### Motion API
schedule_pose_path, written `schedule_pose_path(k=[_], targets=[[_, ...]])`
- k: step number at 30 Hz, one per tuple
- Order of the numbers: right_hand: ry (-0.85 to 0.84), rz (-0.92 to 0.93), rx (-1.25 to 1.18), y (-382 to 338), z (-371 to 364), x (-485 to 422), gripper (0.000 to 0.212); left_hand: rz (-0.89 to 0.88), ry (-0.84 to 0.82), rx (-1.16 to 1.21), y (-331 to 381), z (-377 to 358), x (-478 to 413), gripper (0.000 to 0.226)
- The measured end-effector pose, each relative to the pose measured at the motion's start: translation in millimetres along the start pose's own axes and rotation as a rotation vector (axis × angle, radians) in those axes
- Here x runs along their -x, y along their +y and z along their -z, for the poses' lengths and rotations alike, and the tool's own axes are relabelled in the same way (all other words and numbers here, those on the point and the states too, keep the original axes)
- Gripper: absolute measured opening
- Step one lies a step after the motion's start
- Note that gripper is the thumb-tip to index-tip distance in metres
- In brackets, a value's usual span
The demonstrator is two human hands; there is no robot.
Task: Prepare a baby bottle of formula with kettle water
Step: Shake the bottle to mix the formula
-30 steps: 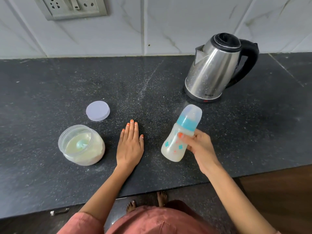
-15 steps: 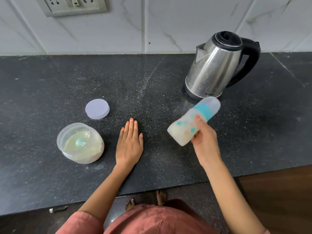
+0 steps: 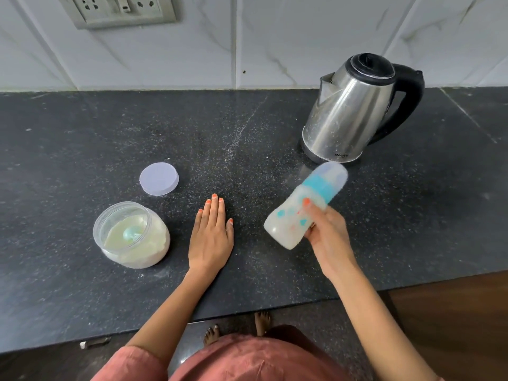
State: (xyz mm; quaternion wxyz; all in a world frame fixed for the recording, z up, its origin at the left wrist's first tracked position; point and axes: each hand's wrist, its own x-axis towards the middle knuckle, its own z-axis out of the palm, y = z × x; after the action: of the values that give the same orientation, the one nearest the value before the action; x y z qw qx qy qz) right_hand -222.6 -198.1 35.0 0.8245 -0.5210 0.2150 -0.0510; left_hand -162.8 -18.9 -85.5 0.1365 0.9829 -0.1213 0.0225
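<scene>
While your right hand (image 3: 327, 232) grips the baby bottle (image 3: 288, 220) round its middle over the countertop (image 3: 82, 133), its long axis runs 7 to 1 o'clock, capped end toward the kettle (image 3: 349, 111). Through the blur, its contents look milky. Your left hand (image 3: 210, 235) lies flat, fingers straight, at the bottle's 9 o'clock.

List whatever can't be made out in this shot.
All in the head view:
- Kettle: the water level is hidden by its steel wall and shut lid.
- Bottle: motion blur smears its print, and the right hand covers part of it.
- Scoop: partly buried in the powder in the jar.
- Socket: cut off by the top edge.
</scene>
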Motion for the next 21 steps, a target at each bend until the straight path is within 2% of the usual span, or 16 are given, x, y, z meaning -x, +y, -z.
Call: schedule_pose_path(k=[2, 3, 4, 7, 8, 9, 13, 15, 18, 19, 21], targets=[[-0.101, -0.041, 0.213, 2, 1, 5, 0.022, 0.003, 0.001, -0.004, 0, 0, 0, 0.069], [-0.104, -0.033, 0.232, 1, 3, 3, 0.024, 0.003, 0.0, -0.004, 0, 0, 0, 0.069], [-0.073, -0.013, 0.175, -3, 4, -1, 0.024, 0.002, 0.0, -0.001, 0, 0, 1, 0.069], [0.113, 0.051, -0.227, -13, 4, -13, 0.012, -0.001, 0.001, 0.005, 0, 0, 1, 0.07], [0.131, 0.061, -0.271, -13, 3, -14, 0.012, -0.003, 0.001, 0.005, 0, 0, 1, 0.07], [0.101, 0.053, -0.233, -11, 1, -12, 0.013, -0.004, 0.004, 0.003, 0, 0, 1, 0.071], [-0.133, -0.038, 0.233, -3, 4, 1, 0.03, -0.004, 0.0, 0.006, 0, 0, 1, 0.071], [-0.085, -0.003, 0.151, -8, 6, -4, 0.027, -0.003, -0.003, 0.006, 0, 1, 0, 0.07], [0.102, 0.039, -0.245, -14, 3, -15, 0.012, 0.004, 0.002, 0.008, 0, 0, 0, 0.068], [0.107, 0.037, -0.268, -13, 1, -14, 0.011, 0.005, 0.0, 0.008, 0, 0, 0, 0.067], [0.009, -0.003, -0.078, -5, -2, -7, 0.014, 0.004, 0.001, 0.011, 0, 0, 0, 0.067]])
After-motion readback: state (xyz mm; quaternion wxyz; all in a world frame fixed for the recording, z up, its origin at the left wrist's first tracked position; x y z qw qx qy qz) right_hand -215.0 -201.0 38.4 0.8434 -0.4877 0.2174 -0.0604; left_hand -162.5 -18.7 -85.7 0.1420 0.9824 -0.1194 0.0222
